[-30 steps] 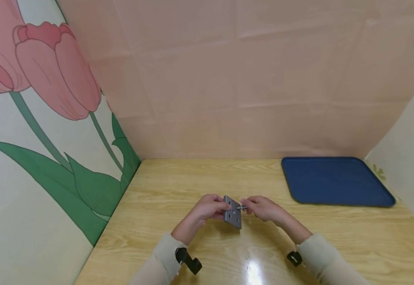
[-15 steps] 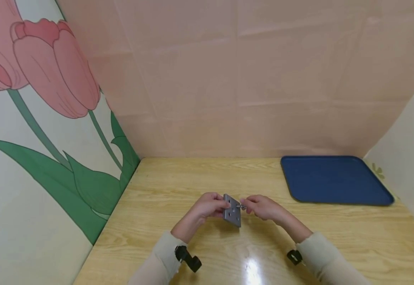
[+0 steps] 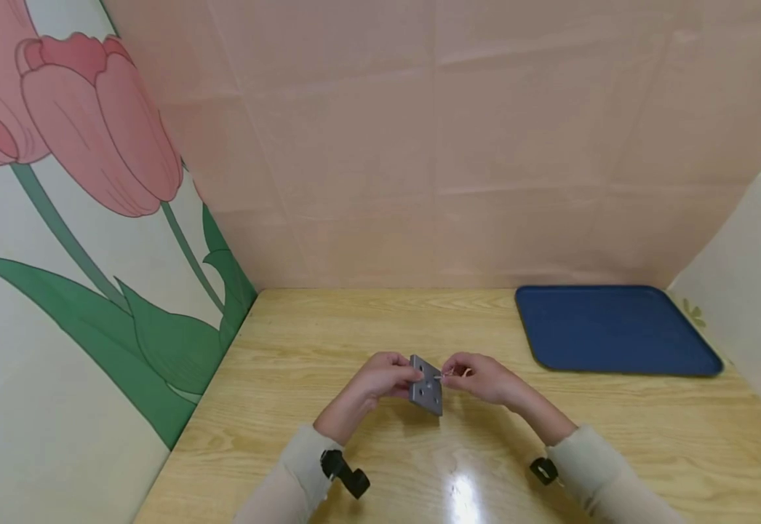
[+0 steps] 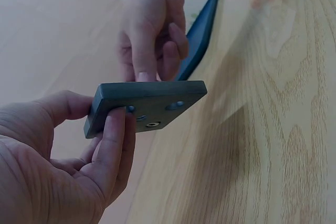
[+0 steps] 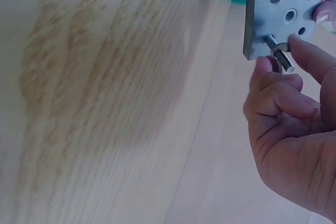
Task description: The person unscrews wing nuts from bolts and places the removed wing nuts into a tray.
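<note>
A grey square metal plate with several holes (image 3: 426, 387) is held up above the table, tilted, by my left hand (image 3: 387, 378). In the left wrist view the left hand (image 4: 79, 150) pinches one side of the plate (image 4: 152, 90), thumb on one edge and fingers on its face. A threaded bolt (image 5: 286, 62) sticks out of a corner hole of the plate (image 5: 262, 19). Thumb and finger of my right hand (image 5: 299, 114) pinch a small ring-like nut on that bolt. From the head, the right hand (image 3: 485, 378) is at the plate's right side.
A blue tray (image 3: 619, 331) lies at the back right of the wooden table (image 3: 302, 327). A pink sheet stands behind the table, with a tulip-printed wall on the left and a flowered wall on the right. Black straps are on both wrists.
The right hand's fingers have shifted slightly up around the bolt and changed their hold. The left hand and plate stay nearly in place; the view has tilted a little.
</note>
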The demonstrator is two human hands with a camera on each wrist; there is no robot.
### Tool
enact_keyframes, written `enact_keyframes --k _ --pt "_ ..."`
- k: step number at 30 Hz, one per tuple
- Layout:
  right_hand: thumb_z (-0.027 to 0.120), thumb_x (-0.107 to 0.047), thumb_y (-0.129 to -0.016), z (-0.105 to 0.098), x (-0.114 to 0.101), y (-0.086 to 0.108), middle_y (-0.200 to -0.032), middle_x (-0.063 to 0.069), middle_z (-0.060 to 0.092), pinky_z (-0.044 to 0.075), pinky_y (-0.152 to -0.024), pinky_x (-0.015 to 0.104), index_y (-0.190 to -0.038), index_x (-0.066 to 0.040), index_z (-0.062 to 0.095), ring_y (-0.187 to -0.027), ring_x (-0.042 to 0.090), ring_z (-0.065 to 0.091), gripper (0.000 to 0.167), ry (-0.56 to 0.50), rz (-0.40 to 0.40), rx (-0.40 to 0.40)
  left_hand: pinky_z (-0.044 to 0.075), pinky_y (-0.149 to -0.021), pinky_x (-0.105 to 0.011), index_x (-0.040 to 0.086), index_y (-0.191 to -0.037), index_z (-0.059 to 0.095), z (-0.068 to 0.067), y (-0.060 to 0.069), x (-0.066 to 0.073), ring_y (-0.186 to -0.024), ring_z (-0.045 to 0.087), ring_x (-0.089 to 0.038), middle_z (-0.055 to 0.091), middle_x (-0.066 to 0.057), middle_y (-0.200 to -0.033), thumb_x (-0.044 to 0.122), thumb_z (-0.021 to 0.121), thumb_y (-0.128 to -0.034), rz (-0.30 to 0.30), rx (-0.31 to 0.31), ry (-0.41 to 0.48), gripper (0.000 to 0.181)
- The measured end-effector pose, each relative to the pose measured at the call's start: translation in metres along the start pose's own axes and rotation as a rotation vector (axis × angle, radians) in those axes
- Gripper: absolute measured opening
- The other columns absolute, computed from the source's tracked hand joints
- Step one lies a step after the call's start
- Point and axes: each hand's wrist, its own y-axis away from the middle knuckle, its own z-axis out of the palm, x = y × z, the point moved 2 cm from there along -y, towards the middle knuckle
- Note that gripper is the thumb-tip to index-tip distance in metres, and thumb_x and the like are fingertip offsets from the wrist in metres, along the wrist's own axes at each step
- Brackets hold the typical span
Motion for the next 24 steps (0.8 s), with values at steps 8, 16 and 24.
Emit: enact_keyframes --k 8,16,24 --pt "0.073 -0.013 -0.093 0.0 -0.004 -0.002 -0.088 -0.001 0.062 0.043 -0.059 0.025 -0.101 -0.011 0.069 -0.07 0.013 0.051 0.009 0.069 -0.128 0.082 0.062 -0.069 -0.031 -0.003 -0.101 0.066 0.0 0.001 0.002 -0.078 0.072 -0.017 0.075 -0.013 -0.093 0.01 0.076 -0.0865 0.011 -0.016 0.005 0.021" --pt "0.054 -0.044 -0.104 -0.001 -0.007 0.001 -0.099 0.002 0.068 0.05 -0.074 0.036 -0.107 -0.013 0.071 -0.092 0.02 0.06 0.035 0.064 0.047 0.121 0.062 -0.069 -0.031 -0.003 -0.102 0.066 0.0 0.002 0.003 -0.077 0.072 -0.017 0.075 -0.012 -0.091 0.009 0.076 -0.0869 0.03 -0.023 0.002 0.022" --pt "0.047 -0.058 -0.102 0.003 0.004 0.001 -0.09 0.009 0.067 0.041 -0.054 0.03 -0.107 -0.007 0.071 -0.063 0.017 0.049 0.057 -0.021 0.231 0.046 0.062 -0.069 -0.031 -0.003 -0.102 0.066 0.001 0.002 0.002 -0.077 0.072 -0.018 0.075 -0.013 -0.091 0.008 0.076 -0.0859 0.024 -0.013 0.01 0.022"
